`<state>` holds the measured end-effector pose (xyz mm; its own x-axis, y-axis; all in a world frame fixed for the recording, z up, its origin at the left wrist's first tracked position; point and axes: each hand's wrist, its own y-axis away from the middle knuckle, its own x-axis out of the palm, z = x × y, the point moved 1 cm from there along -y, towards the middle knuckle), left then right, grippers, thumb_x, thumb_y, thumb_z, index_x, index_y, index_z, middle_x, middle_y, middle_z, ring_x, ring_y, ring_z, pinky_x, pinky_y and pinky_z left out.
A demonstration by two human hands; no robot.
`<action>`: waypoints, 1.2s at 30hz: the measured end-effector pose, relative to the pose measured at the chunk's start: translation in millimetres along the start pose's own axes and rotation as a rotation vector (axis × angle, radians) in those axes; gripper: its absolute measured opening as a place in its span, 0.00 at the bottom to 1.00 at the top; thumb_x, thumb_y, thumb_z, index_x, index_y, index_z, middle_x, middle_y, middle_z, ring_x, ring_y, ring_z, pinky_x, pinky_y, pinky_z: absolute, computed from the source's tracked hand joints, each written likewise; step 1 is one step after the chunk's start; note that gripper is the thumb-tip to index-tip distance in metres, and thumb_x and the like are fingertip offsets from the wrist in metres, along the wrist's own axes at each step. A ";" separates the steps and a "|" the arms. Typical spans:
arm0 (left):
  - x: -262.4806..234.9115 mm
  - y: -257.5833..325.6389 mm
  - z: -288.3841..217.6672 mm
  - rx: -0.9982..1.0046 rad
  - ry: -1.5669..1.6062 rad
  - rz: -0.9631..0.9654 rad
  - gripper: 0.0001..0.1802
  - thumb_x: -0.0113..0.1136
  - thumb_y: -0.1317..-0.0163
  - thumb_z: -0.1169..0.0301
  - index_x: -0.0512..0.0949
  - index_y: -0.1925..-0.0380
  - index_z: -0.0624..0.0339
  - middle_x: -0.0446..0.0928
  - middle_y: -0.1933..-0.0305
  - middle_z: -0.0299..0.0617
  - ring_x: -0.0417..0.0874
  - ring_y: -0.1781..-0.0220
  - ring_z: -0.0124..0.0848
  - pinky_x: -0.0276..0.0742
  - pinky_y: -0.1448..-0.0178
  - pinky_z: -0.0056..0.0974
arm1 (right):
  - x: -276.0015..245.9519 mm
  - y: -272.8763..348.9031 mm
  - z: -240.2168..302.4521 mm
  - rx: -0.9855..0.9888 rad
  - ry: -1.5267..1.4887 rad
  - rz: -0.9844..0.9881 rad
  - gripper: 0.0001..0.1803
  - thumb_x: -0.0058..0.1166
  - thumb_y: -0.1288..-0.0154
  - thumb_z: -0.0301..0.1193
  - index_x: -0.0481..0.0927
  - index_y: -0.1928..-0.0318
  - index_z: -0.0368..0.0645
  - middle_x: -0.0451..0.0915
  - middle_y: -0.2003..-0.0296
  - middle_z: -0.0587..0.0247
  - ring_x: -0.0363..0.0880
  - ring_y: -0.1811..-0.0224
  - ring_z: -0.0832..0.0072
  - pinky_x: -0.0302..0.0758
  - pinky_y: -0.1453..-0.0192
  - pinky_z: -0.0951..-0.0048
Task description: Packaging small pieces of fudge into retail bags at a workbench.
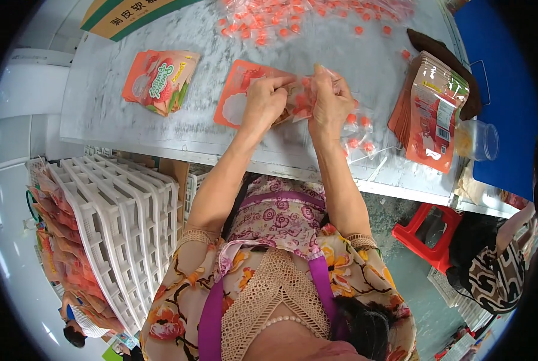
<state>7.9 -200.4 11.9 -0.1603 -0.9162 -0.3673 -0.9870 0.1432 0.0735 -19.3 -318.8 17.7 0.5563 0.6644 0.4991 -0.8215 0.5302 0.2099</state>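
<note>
My left hand [264, 107] is closed on the edge of a red candy pouch [233, 108], which lies flat on the table with its mouth toward the right. At that mouth, my right hand [330, 108] is closed around clear-wrapped red candies [304, 99], some of them partly within the opening. My fingers hide how many are inside. Just below the right hand, more wrapped red candies [359, 132] lie on the table. A small stack of filled-looking or flat pouches [162, 81] sits to the left; their fill cannot be told.
Loose wrapped candies [269, 21] are heaped at the back. On the right are a stack of pouches [431, 114], a clear plastic cup [478, 140] and a dark cloth [437, 48]. A carton [131, 18] stands back left. White crates [119, 222] and a red stool [425, 237] flank me.
</note>
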 end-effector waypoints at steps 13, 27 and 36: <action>26.9 5.4 12.6 0.291 -0.125 -0.119 0.14 0.52 0.36 0.74 0.81 0.54 0.67 0.80 0.59 0.59 0.82 0.59 0.51 0.77 0.57 0.47 | -12.8 6.6 -15.6 -0.155 0.463 0.009 0.12 0.55 0.32 0.34 0.79 0.68 0.37 0.78 0.74 0.67 0.71 0.73 0.82 0.69 0.70 0.77; 28.2 20.7 -4.2 0.220 -0.170 -0.133 0.15 0.54 0.35 0.73 0.81 0.49 0.61 0.79 0.63 0.49 0.82 0.64 0.39 0.76 0.58 0.37 | -22.0 -8.4 -19.7 -0.533 0.882 0.198 0.22 0.41 0.29 0.34 0.74 0.41 0.35 0.59 0.31 0.37 0.63 0.34 0.45 0.61 0.31 0.54; 29.2 15.3 -13.2 0.240 -0.109 -0.136 0.13 0.54 0.35 0.73 0.81 0.53 0.63 0.79 0.64 0.52 0.81 0.62 0.44 0.75 0.56 0.43 | -16.5 1.4 -15.9 -0.459 0.910 0.185 0.28 0.37 0.28 0.37 0.64 0.33 0.33 0.58 0.31 0.35 0.61 0.32 0.44 0.57 0.29 0.55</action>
<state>-11.7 -229.8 14.5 -0.0144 -0.8892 -0.4572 -0.9727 0.1184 -0.1995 -27.6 -320.7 -3.6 0.4669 0.8015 -0.3736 -0.8833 0.4019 -0.2415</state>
